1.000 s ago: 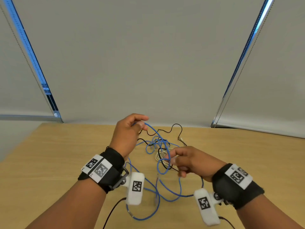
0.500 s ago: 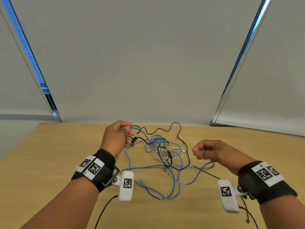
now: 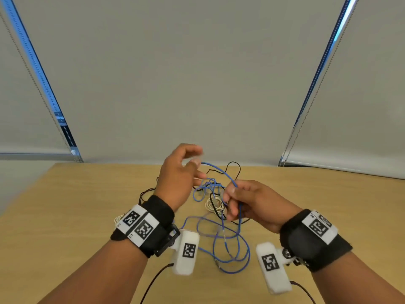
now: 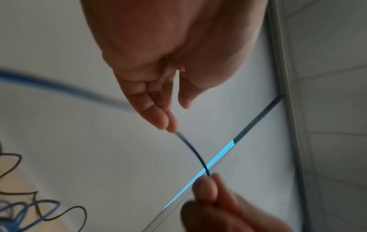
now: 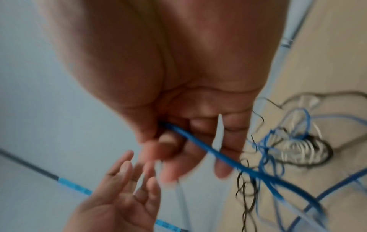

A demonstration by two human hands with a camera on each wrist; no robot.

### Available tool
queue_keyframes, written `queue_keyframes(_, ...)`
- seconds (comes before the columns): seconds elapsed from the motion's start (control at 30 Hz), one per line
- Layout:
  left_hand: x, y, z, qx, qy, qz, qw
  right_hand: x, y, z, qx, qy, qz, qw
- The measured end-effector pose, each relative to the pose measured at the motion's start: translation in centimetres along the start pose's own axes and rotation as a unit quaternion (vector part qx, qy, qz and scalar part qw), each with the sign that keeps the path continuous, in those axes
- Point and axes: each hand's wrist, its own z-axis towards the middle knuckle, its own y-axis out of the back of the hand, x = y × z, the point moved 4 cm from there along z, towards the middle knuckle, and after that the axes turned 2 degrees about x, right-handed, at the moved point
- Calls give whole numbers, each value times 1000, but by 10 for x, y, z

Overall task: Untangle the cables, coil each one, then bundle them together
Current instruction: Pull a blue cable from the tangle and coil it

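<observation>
A tangle of cables lies mid-table: a long blue cable (image 3: 219,170), a thin black cable (image 3: 233,163) and a small white coil (image 3: 213,205). My right hand (image 3: 230,194) pinches the blue cable (image 5: 208,150) between thumb and fingers, just above the tangle. From there the cable (image 4: 195,153) arcs up to my left hand (image 3: 192,159), which is raised with its fingers fairly straight and the thumb apart. The cable runs behind those fingers and touches their tips. More blue loops lie on the table between my wrists.
The wooden table (image 3: 65,216) ends at grey roller blinds behind. Another bit of white cable (image 3: 118,219) and a black strand (image 3: 146,191) show beside my left wrist. Wrist camera leads trail off the near edge.
My right hand has swung back left from the far right and taken hold of the blue cable near my left hand. My left hand has risen and its fingers have opened.
</observation>
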Motion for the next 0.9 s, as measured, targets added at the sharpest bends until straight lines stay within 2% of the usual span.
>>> queue_keyframes(0.07, -2, 1, -8, -34, -61, 25, 997, 1, 0, 3, -55, 24, 158, 986)
queue_keyframes(0.13, 1, -18, -29, 2, -133, 36, 990, 7, -2, 9, -102, 58, 291, 950)
queue_keyframes(0.17, 7, -29, -41, 30, -136, 30, 990, 10, -3, 12, -116, 72, 344, 929)
queue_keyframes(0.23, 27, -43, -57, 62, -86, 30, 994, 18, -2, 15, -135, 91, 416, 895)
queue_keyframes(0.33, 54, -40, -57, 113, 15, 47, 992, 25, 5, 15, -160, 105, 431, 882)
queue_keyframes(0.47, 74, -28, -54, 252, 91, 138, 953, 35, 40, 11, -217, 156, 439, 858)
queue_keyframes(0.5, 77, -23, -57, 269, 106, 152, 945, 37, 54, 9, -225, 162, 415, 867)
queue_keyframes(0.53, 80, -16, -59, 270, 112, 162, 942, 38, 67, 7, -237, 150, 358, 890)
queue_keyframes(0.6, 81, 1, -58, 246, 98, 178, 948, 27, 87, -1, -271, 51, 127, 953)
queue_keyframes(0.63, 81, 8, -57, 233, 92, 181, 951, 18, 91, -7, -270, -23, -23, 962)
queue_keyframes(0.67, 81, 12, -56, 224, 92, 179, 953, 7, 93, -11, -256, -89, -155, 950)
queue_keyframes(0.7, 80, 14, -55, 222, 97, 178, 954, 0, 91, -14, -245, -123, -254, 927)
queue_keyframes(0.77, 78, 11, -54, 230, 109, 181, 950, 0, 82, -15, -261, -86, -363, 890)
queue_keyframes(0.83, 78, 6, -54, 236, 124, 184, 946, 15, 55, -14, -270, 39, -412, 869)
queue_keyframes(0.9, 78, 1, -54, 244, 127, 175, 945, 26, 10, -12, -180, 174, -436, 864)
